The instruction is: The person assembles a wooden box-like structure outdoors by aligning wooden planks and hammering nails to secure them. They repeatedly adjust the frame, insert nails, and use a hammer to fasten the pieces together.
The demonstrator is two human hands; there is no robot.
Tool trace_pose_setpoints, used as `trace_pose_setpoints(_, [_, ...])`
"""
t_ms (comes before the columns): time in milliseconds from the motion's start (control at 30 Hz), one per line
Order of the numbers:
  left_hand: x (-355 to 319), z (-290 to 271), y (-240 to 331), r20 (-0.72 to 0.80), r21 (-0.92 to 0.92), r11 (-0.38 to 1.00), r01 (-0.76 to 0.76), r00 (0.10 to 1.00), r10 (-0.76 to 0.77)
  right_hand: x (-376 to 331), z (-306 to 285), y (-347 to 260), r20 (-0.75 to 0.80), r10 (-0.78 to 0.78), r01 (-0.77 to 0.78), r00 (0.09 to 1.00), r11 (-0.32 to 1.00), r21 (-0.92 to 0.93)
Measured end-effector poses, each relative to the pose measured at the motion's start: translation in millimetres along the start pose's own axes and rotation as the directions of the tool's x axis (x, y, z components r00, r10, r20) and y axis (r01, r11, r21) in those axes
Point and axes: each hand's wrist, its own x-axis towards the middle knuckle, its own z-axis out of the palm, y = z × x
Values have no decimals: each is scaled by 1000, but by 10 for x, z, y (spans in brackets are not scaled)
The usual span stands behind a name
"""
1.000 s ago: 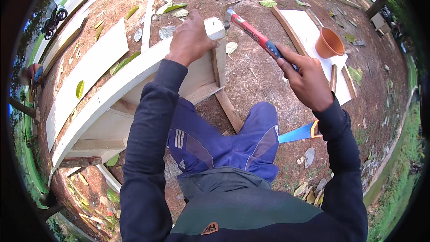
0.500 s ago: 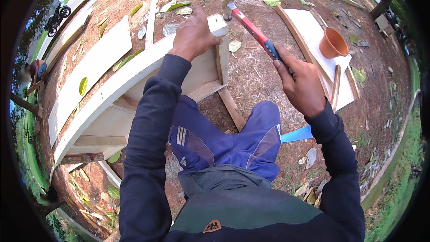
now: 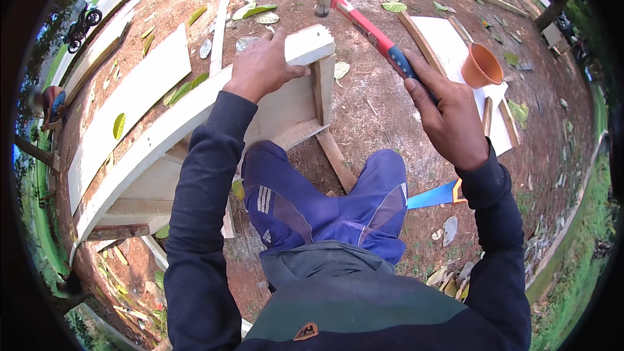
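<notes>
My left hand (image 3: 263, 65) grips the top edge of a wooden panel frame (image 3: 156, 140), near its right end, with the thumb stretched along the top and the fingers over the far side. The frame stands on edge at my left, with crosspieces and pale board showing on my side. In my right hand (image 3: 448, 107) is a claw hammer (image 3: 374, 36) with a red and dark blue handle, held by its lower end. Its metal head is raised beyond the frame's end corner, apart from the wood. I cannot make out a nail.
A handsaw (image 3: 432, 196) with a blue blade lies by my right knee. An orange bucket (image 3: 482, 68) stands on a white board at the right. Pale panels (image 3: 133, 107) and leaves lie on the dirt ground. A person (image 3: 53, 105) bends down at the far left.
My left hand has slid left along the frame, away from its end. The hammer has risen slightly and my right hand has shifted right. More of the saw's orange handle shows.
</notes>
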Motion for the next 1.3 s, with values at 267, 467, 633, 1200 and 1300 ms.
trace_pose_setpoints(267, [23,-106,-49,160,48,990,132,977,-138,308,-406,-290,-398,-65,158,915,966,205])
trace_pose_setpoints(467, [34,-58,-33,153,38,992,122,980,-126,274,-170,-241,-540,-156,248,827,964,101])
trace_pose_setpoints(633, [107,-89,22,133,32,995,93,986,-97,-8,-44,22,-32,33,-36,999,994,-104])
trace_pose_setpoints(1200, [19,-35,-44,139,44,995,91,986,-96,182,-168,-460,-367,-60,144,928,968,204])
trace_pose_setpoints(1300, [13,-51,-71,117,25,991,128,985,-130,333,-394,-741,-645,-54,326,762,893,311])
